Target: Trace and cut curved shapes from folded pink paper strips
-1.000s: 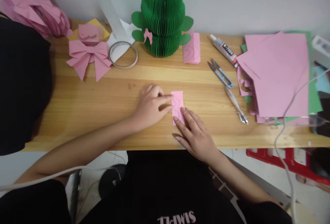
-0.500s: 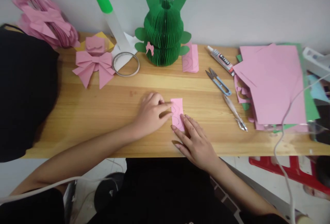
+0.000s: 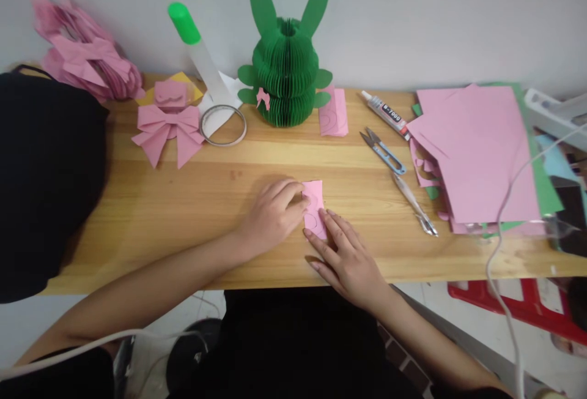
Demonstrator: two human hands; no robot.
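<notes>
A small pink paper piece (image 3: 313, 223) with curved drawn outlines lies on the wooden table between my hands. At its upper left edge, the thumb and index finger of my left hand (image 3: 274, 214) are closed on the paper. My right hand (image 3: 351, 259) rests with fingers stretched out, its fingertips touching the paper's right side and lower edge. Beyond them stands a green honeycomb-paper rabbit (image 3: 287, 74) with a small pink bow on its front. Behind its right side is a folded pink paper (image 3: 334, 114) with drawn curves.
Thread snips (image 3: 385, 153), a glue tube (image 3: 386, 115) and a clear-handled tool (image 3: 415, 203) lie to the right, beside stacked pink sheets (image 3: 486, 154). A pink paper bow (image 3: 169, 126), tape ring (image 3: 223, 125) and green-capped glue bottle (image 3: 202, 50) are left. A black bag (image 3: 46, 178) covers the left end.
My left fingers have drawn in closer together at the paper's upper left edge. My right hand stays nearly in place. The view has tilted up slightly.
</notes>
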